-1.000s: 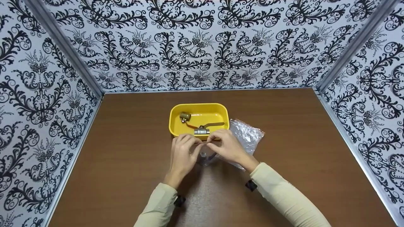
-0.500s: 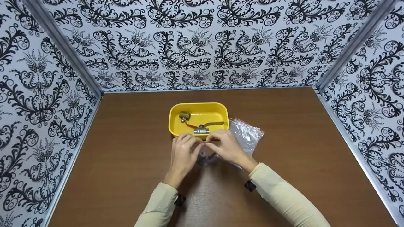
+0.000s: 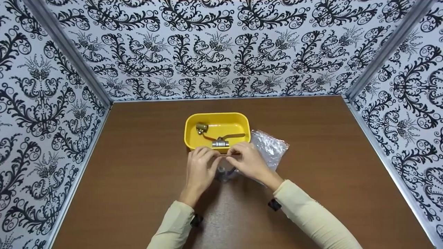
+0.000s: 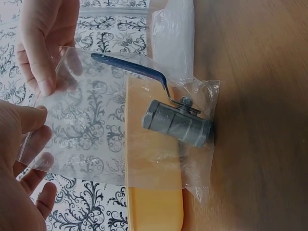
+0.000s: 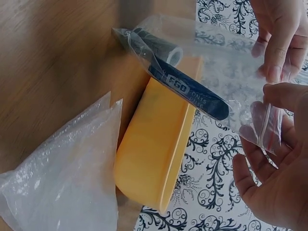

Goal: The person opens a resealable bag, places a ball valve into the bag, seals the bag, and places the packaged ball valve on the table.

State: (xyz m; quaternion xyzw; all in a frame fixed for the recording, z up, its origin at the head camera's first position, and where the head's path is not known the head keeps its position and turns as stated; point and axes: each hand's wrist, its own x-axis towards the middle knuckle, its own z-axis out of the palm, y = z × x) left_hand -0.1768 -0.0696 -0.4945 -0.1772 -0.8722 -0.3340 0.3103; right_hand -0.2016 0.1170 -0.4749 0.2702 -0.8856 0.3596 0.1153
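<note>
Both hands pinch the top zip strip of a clear zip-lock bag [image 4: 86,120], which hangs upright in front of the yellow bin. My left hand [image 3: 200,167] has thumb and fingers on one part of the strip, and my right hand [image 3: 251,160] pinches it close beside. Low in the bag lies a grey metal ball valve [image 4: 175,124] with a dark blue lever [image 5: 187,91]; white lettering shows on the lever in the right wrist view. The bag's bottom hangs close over the table.
The yellow bin [image 3: 188,136] holds a brass valve [image 3: 202,128] at its left and a silver ball valve [image 3: 220,143] with a lever at its front. Flat clear plastic bags [image 3: 271,148] lie right of the bin on the brown table [image 3: 138,173]. Patterned walls enclose it.
Fingertips that met half a second ago now stand slightly apart along the strip. The bag with the valve, the bin and the flat bags look the same.
</note>
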